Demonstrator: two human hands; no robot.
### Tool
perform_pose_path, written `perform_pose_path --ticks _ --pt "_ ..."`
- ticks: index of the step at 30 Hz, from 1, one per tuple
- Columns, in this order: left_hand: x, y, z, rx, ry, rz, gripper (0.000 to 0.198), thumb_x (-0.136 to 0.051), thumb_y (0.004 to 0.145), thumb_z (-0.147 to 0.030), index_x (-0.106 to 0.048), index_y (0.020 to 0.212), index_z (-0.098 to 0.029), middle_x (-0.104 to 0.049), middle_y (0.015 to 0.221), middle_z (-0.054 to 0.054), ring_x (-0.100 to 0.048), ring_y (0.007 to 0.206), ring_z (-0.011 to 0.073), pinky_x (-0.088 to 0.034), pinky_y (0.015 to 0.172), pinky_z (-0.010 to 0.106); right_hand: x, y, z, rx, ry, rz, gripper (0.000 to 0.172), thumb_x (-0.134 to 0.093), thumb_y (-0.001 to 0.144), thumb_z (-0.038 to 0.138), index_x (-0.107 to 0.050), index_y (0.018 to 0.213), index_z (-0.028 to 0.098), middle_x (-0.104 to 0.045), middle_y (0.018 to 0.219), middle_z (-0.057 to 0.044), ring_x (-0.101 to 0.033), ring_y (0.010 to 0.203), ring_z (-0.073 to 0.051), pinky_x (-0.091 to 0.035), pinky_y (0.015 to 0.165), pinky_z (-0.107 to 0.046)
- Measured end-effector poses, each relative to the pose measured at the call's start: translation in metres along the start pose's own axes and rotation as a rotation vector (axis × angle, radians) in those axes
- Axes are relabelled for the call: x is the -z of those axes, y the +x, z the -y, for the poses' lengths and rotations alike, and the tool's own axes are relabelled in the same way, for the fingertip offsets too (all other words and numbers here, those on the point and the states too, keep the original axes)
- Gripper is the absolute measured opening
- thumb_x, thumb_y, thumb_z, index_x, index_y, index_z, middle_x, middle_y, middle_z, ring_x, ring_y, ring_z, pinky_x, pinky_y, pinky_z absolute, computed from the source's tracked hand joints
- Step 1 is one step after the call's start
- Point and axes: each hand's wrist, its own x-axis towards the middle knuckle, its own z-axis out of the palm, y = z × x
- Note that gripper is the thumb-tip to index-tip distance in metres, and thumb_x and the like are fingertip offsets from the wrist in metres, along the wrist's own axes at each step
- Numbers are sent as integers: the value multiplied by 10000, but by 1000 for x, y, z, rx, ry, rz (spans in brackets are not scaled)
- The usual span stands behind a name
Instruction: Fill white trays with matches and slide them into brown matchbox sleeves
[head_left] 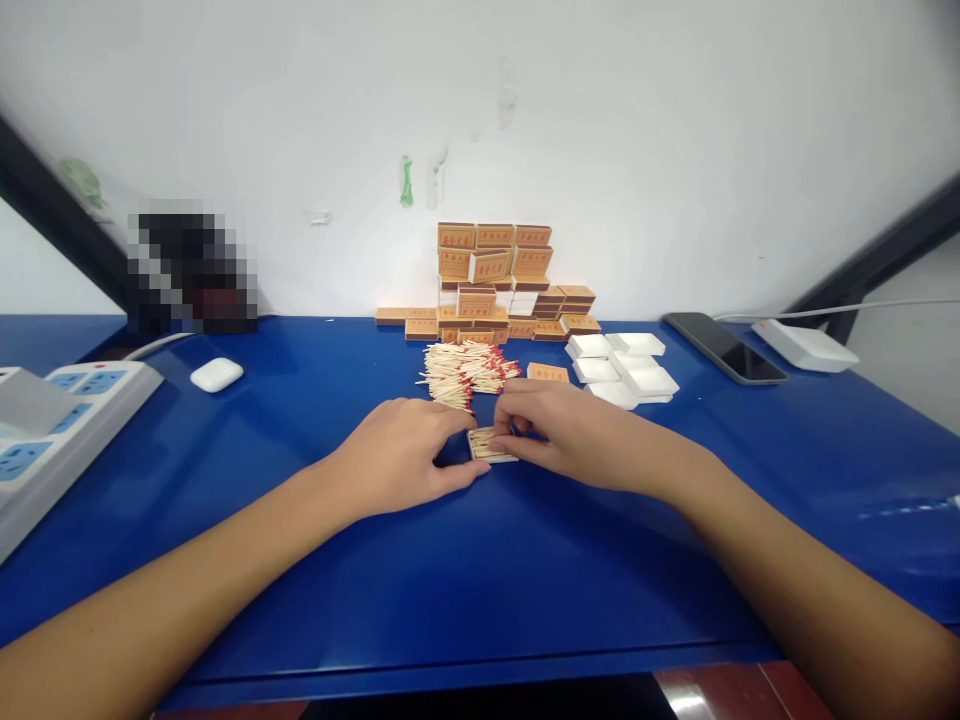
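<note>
tray held by left hand, thumb-finger parted across it, likely for steadiness | matches inside touched by right hand, pinch unclear

Matches look wooden, trays papery and matt, the tabletop glossy.

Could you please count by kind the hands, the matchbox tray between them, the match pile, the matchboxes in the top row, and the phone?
Hands: 2, left hand and right hand
Matchbox tray: 1
Match pile: 1
Top-row matchboxes: 3
Phone: 1
Total: 8
</note>
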Motion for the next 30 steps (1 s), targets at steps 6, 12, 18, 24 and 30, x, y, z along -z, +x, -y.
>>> perform_pose_path --ticks 6,12,18,24,30 --pt "0 -1 1 -12 3 -12 300 -657 959 -498 -715 970 -204 -629 701 -15 -539 581 142 -297 562 285 2 1 0 73 16 -16 152 -614 1015 295 -662 895 214 -661 923 -35 -580 817 -183 -393 726 -312" --pt "-1 0 2 -4 2 -8 322 -661 956 -513 -731 1010 -204 -639 712 -12 -550 595 149 -315 573 289 7 0 -1 71 10 -13 139 -628 996 282 -671 881 215 -647 875 -27 -560 799 -181 -364 700 -312" --pt "-1 -1 2 -6 -14 -24 331 -666 956 -503 -754 1092 -213 -638 685 -14 -566 595 153 -332 581 284 13 -1 -5 62 7 -28 110 -647 953 267 -681 862 214 -638 837 -15 -532 737 -161 -352 668 -302" --pt "1 -1 0 4 -11 -19 328 -653 961 -496 -758 1091 -214 -624 665 -18 -553 569 150 -328 563 290 40 -5 -38 -159 -126 -327 256 -604 983 409 -679 830 218 -609 716 -13 -520 648 -171 -353 624 -319" --pt "2 0 0 4 -9 -27 323 -653 959 -483 -757 1104 -214 -594 632 -22 -535 553 151 -317 551 287 43 -8 -75 -224 -254 -226 403 -645 930 546 -738 1112 198 -693 1089 -141 -642 951 -294 -494 799 -401"
